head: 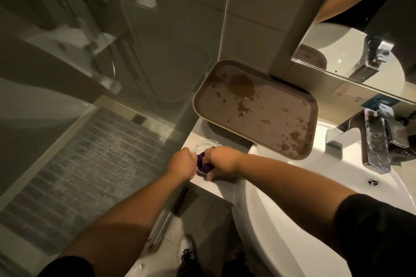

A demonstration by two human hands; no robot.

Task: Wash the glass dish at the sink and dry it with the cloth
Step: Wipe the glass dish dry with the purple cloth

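A white sink (281, 220) is seen at the right, with a chrome tap (373, 139) at its far side. A brown tray (256, 108), wet with drops and puddles, is set on the surface (216, 183) at the far edge, partly overhanging the sink. The glass dish (206, 145) is found at the left corner of the surface, just in front of the tray. Its near rim is gripped by the left hand (182, 163), while a purple cloth (203, 164) is held bunched in the right hand (221, 161) and pressed into the dish.
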